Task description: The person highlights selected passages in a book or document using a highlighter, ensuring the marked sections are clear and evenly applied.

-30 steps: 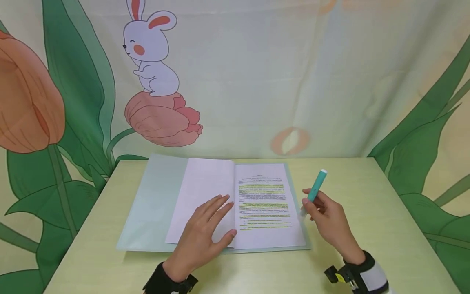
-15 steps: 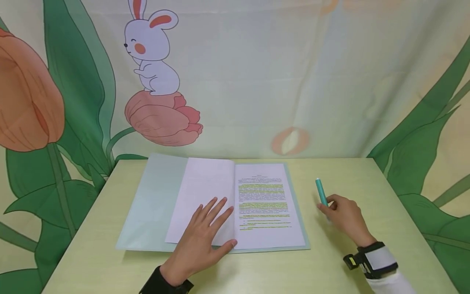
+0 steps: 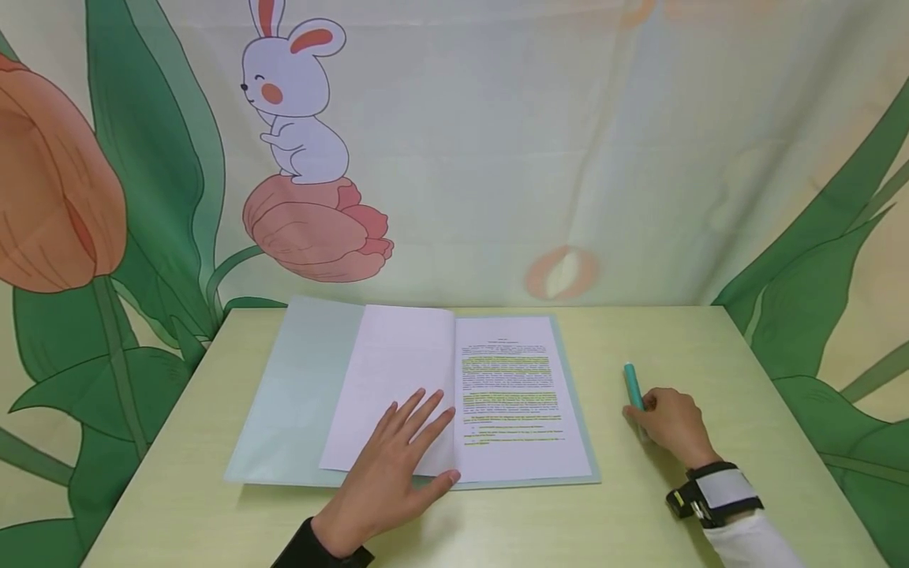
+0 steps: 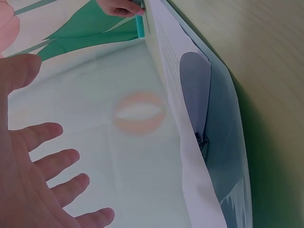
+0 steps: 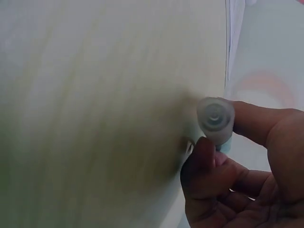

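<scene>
At the table's right side my right hand (image 3: 675,426) pinches a teal marker (image 3: 634,386) between thumb and fingers. It is low over the tabletop, the far end leaning away to the left. The right wrist view shows the marker's pale, round end (image 5: 215,116) sticking out of the grip. Fingers spread, my left hand (image 3: 394,473) is over the lower part of the blank left-hand page (image 3: 405,355) and the spine. The right-hand page (image 3: 521,461) carries printed text with yellow-green highlighted lines. Both pages lie in an opened pale blue folder (image 3: 298,394).
In the left wrist view a dark clip (image 4: 202,140) shows under the raised edge of the papers. The pale wooden table (image 3: 767,442) ends at a cloth backdrop (image 3: 454,158) printed with a rabbit and tulips. Black straps with small cameras (image 3: 682,505) are worn on the wrists.
My right hand has moved right, away from the folder, and down towards the tabletop with the marker, whose upper end now leans left instead of right. My left hand has drawn slightly nearer.
</scene>
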The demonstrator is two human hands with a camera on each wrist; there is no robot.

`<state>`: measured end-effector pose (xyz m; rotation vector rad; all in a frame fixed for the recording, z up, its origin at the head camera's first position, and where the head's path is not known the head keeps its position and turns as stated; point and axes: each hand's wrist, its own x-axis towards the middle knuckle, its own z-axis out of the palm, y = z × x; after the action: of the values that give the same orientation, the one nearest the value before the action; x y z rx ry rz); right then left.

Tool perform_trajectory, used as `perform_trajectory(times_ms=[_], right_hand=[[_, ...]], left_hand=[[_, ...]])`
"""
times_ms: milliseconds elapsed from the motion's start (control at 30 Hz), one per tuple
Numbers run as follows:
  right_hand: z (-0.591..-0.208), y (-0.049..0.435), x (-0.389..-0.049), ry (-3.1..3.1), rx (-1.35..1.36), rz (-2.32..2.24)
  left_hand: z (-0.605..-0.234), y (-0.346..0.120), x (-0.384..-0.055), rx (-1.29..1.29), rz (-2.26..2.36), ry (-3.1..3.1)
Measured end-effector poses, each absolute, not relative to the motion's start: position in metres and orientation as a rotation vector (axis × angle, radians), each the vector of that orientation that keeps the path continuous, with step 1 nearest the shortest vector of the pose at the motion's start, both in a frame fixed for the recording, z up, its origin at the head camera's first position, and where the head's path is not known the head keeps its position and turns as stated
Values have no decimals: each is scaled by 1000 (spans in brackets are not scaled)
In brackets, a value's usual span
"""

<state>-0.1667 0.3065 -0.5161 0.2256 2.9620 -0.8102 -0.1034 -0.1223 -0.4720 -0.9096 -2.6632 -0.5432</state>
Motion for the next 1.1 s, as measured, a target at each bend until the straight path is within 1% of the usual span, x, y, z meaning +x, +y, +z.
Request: perform_trajectory(times_ms=[500,667,933,1100], right_hand=[[-514,303,-165,2935,236,-788],[-505,295,-157,3001,146,-788],[-492,267,-140,3106,-5,-773],[-494,250,-128,3070,-199,-699]], left_hand=[[-470,-129,-100,-873,-528,-2683],[-466,-142,-101,-799,-512,-2667],[-458,-178,-108,-615,-554,-2631],[-451,-207,-114,-470,-566,-2622]])
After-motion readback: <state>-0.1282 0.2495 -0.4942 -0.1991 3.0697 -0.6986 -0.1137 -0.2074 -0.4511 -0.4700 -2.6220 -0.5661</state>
